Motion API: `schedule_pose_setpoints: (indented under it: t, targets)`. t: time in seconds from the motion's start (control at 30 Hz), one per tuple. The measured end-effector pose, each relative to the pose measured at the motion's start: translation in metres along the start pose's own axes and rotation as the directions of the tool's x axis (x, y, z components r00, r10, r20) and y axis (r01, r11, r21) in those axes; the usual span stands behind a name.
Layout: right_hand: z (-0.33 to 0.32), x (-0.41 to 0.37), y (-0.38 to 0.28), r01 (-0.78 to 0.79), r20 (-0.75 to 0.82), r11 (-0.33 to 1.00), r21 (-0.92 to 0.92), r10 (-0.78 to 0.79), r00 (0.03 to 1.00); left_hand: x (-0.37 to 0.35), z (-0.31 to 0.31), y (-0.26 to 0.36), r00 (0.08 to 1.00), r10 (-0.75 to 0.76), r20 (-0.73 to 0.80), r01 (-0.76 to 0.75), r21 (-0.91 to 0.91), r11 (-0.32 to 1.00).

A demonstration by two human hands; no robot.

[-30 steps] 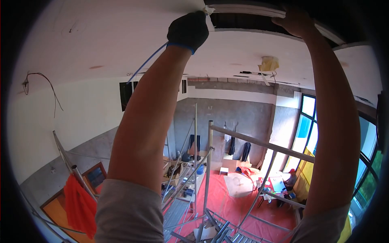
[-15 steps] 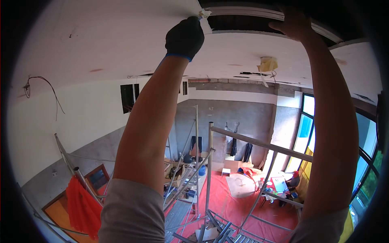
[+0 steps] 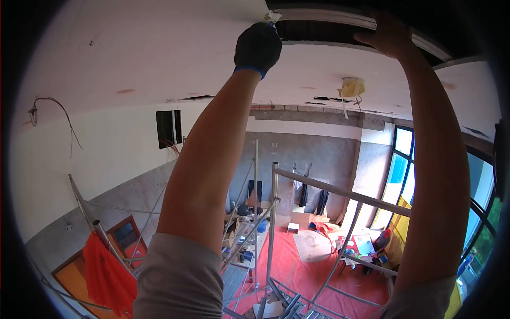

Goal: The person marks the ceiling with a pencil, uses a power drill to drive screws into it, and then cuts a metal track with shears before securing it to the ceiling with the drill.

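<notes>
Shifted rightward since half a second ago, the gloved left hand is closed, pinching a white scrap at the ceiling panel edge, top centre, judged light, flimsy and best gripped near its root, while the right hand presses flat-fingered against a pale strip.

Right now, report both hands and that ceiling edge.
Left hand gloved, fisted at ceiling panel edge, small white piece at its tip. Right hand bare, open, against the white rail. Nothing in the way; scaffold bar below.
</notes>
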State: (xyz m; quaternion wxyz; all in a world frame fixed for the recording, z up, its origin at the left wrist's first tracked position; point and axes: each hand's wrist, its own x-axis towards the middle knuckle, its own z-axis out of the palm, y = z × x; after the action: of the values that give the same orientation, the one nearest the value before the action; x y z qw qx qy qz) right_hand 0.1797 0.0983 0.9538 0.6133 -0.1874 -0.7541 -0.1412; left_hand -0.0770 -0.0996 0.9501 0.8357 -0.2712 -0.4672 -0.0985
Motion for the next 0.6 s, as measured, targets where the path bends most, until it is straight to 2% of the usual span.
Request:
schedule_pose_setpoints:
  t: [0.07, 0.1, 0.17, 0.2, 0.23, 0.37, 0.47, 0.6]
  targets:
    - [0.003, 0.003, 0.002, -0.003, -0.025, 1.0, -0.028, 0.002, 1.0, 0.002, -0.037, 0.013, 0.992, -0.091, 0.084, 0.089, 0.032, 0.996]
    - [0.008, 0.006, 0.005, 0.041, -0.065, 0.996, -0.085, -0.047, 0.997, 0.002, -0.051, 0.017, 0.982, -0.139, 0.124, 0.134, 0.05, 0.99]
    - [0.021, 0.017, 0.016, 0.115, -0.141, 0.973, -0.202, -0.145, 0.979, 0.002, -0.052, 0.014, 0.991, 0.012, 0.131, -0.015, 0.023, 1.0]
    - [0.028, 0.025, 0.022, 0.133, -0.147, 0.974, -0.185, -0.161, 0.976, 0.0, -0.052, 0.013, 0.987, 0.086, 0.137, -0.088, 0.009, 0.996]
    - [0.035, 0.033, 0.029, 0.149, -0.154, 0.975, -0.166, -0.175, 0.972, -0.002, -0.053, 0.016, 0.971, 0.078, 0.225, -0.081, 0.005, 0.997]
    - [0.043, 0.037, 0.04, 0.173, -0.189, 0.972, -0.158, -0.202, 0.961, -0.003, -0.05, 0.013, 0.953, -0.252, 0.17, 0.272, -0.107, 0.956]
    - [0.042, 0.034, 0.038, 0.162, -0.191, 0.976, -0.144, -0.188, 0.963, 0.001, -0.056, 0.009, 0.928, -0.299, 0.22, 0.327, -0.101, 0.94]
    - [0.034, 0.032, 0.031, 0.12, -0.098, 0.985, -0.124, -0.132, 0.986, 0.003, -0.057, 0.011, 0.923, -0.307, 0.233, 0.337, -0.102, 0.936]
